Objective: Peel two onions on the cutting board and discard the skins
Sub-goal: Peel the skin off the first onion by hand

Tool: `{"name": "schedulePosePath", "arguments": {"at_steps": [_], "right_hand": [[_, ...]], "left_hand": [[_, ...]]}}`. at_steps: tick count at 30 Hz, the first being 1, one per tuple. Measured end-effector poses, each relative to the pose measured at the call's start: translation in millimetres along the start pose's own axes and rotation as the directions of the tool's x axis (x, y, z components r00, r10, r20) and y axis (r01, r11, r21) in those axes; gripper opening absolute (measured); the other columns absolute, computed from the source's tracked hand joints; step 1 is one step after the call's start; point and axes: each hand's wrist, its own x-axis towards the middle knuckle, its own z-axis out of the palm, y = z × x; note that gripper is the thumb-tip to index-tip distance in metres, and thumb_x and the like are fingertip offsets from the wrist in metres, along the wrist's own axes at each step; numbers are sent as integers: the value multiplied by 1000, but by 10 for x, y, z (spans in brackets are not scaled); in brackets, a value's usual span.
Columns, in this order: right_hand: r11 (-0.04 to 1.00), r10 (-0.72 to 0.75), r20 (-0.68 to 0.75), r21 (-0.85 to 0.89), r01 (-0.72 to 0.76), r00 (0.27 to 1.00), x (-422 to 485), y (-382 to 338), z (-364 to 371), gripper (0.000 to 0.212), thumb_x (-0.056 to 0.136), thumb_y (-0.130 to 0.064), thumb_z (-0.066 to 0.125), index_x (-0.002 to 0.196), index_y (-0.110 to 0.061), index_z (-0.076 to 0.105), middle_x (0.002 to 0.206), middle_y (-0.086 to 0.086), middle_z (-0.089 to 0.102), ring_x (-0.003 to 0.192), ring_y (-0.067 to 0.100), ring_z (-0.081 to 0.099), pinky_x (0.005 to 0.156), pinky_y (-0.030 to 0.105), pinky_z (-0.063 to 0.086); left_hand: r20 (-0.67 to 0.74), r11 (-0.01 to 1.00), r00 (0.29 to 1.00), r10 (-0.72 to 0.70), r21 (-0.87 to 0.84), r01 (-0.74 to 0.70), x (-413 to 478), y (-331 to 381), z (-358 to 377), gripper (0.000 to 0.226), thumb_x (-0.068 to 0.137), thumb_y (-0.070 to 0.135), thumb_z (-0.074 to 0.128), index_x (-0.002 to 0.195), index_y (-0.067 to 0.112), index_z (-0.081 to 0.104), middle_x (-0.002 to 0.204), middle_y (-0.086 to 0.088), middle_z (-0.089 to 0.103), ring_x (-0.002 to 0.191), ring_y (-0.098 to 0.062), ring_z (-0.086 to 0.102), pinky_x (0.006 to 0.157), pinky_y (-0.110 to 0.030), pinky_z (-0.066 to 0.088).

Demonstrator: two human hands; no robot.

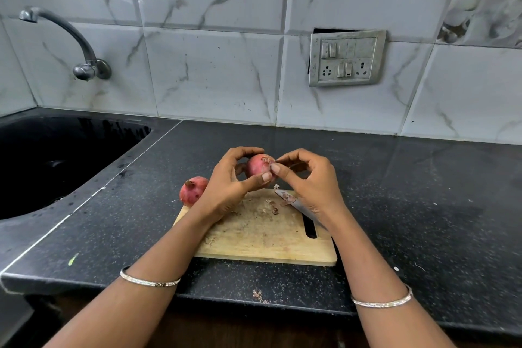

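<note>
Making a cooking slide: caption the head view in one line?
Left hand holds a red onion over the cutting board while the right hand pinches its skin; a second onion waits.

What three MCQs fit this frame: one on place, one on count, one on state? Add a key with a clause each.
1. Where is the second onion relative to the cutting board?
A) at its near right corner
B) in its middle
C) at its far left corner

2. How many onions show?
A) one
B) two
C) three

3. What state is the held onion in?
A) raised, gripped by the left hand, with the right hand pinching at its skin
B) lying on the board, untouched
C) cut in halves

Key:
1 C: it rests at the board's far left corner.
2 B: one is held and one is at the board's corner.
3 A: both hands are on it above the board, and it is whole.
</note>
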Motion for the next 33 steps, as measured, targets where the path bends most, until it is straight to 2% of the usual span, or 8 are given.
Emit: {"name": "schedulePosePath", "arguments": {"at_steps": [4,11,15,18,22,24,29,33], "right_hand": [[998,4,-26,-58,-6,1000,33,47,-8,7,88,-17,77,85,-23,78,81,-13,75,85,5,68,75,26,52],[989,13,-132,-143,-32,991,61,113,-37,16,90,-9,73,85,-24,74,80,-16,71,80,-7,63,68,4,43],[990,-4,-74,-144,-6,997,49,109,-18,24,90,0,67,93,-22,76,87,-15,74,86,-3,67,75,9,51],[997,-33,-71,-68,28,997,47,68,-7,3,92,-23,74,93,-22,77,86,-13,75,86,1,68,73,10,49],[1000,16,19,2,-16,1000,25,75,23,16,89,-33,78,101,-24,79,92,-13,77,91,5,72,83,31,60],[999,42,49,20,-43,998,16,93,29,19,88,-32,79,105,-24,80,95,-12,78,92,8,74,84,41,62],[992,64,16,112,-65,998,26,79,7,13,89,-12,77,101,-11,81,90,-1,80,84,12,77,77,36,64],[994,54,5,91,-55,999,26,91,11,11,88,-9,77,97,-12,82,86,-1,79,81,17,77,79,45,64]], "left_hand": [[12,1000,1000,-11,-4,11,-2,23,11,60,72,35,88,126,24,64,130,2,64,116,-14,66,101,-43,56],[22,999,999,-24,-20,25,-13,40,0,61,69,41,88,124,29,65,130,4,63,116,-18,66,100,-51,55],[10,1000,1000,-18,-11,19,-11,56,5,59,72,33,87,125,25,64,130,3,63,115,-15,65,101,-46,55],[3,999,1000,-24,-23,24,-7,68,4,59,72,29,87,125,23,62,127,3,64,112,-15,67,98,-47,57],[13,1000,1000,-12,-21,12,-13,67,12,57,72,26,88,122,23,61,124,5,66,112,-17,67,96,-48,58],[16,1000,1000,10,5,-10,-6,55,9,56,72,26,88,120,23,59,122,3,66,113,-16,66,98,-45,57],[46,1000,999,4,8,-5,-16,73,11,56,71,25,85,120,21,58,122,0,64,110,-11,66,95,-36,58],[62,1000,998,3,11,-4,-9,74,4,56,71,24,83,122,21,60,122,3,65,112,-9,65,97,-37,57]]}}
